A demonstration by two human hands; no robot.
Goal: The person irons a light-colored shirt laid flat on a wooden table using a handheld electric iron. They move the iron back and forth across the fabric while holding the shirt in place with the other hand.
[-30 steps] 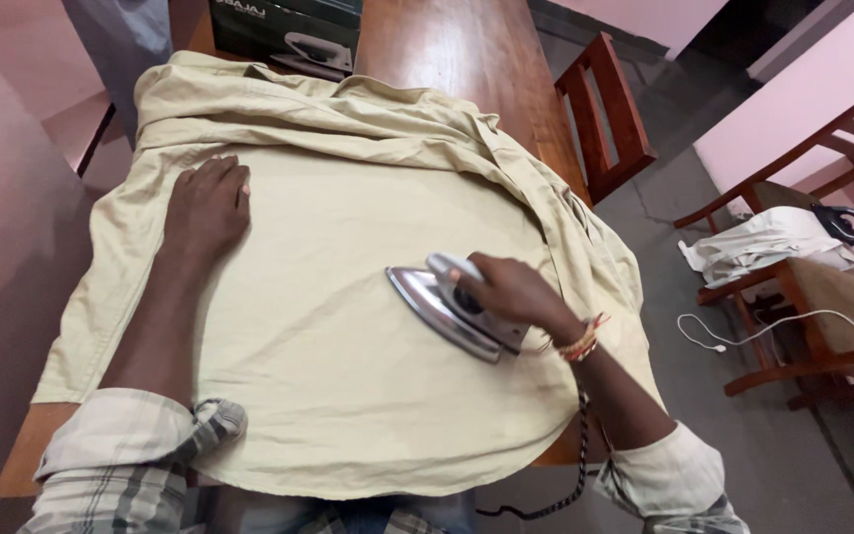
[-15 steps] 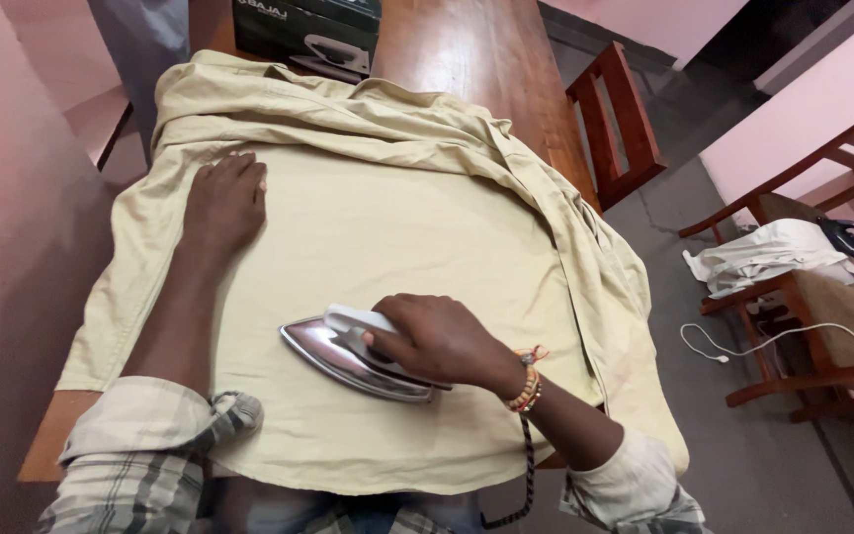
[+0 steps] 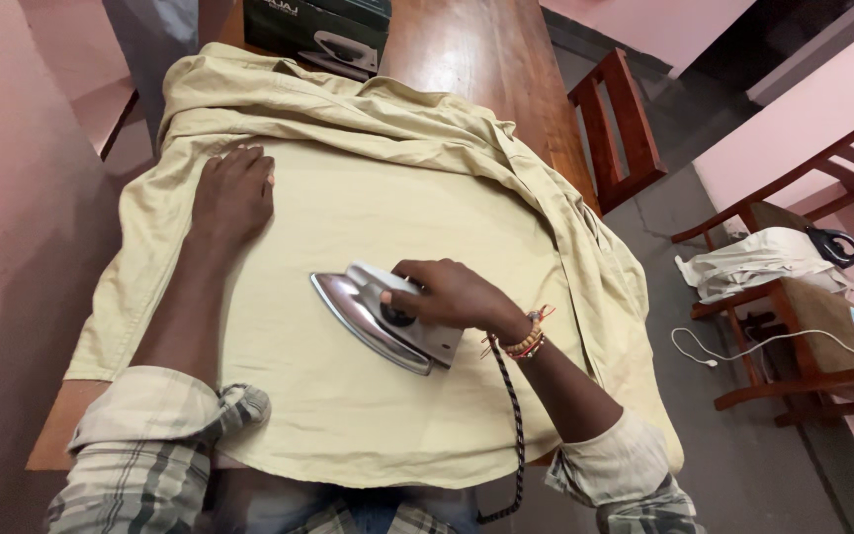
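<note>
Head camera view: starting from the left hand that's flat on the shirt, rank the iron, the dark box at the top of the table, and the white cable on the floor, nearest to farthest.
From the left hand:
1. Iron: lower right of it, on the beige shirt, held by the right hand.
2. Dark box: above it, at the table's far end.
3. White cable: far right, on the floor by the chair.

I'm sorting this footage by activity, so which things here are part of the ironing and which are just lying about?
In use:
- iron gripped by the right hand
- beige shirt, pressed flat by the left hand
- braided cord
- wooden table

Lying about:
- dark box
- chairs
- white cloth
- white cable
</note>
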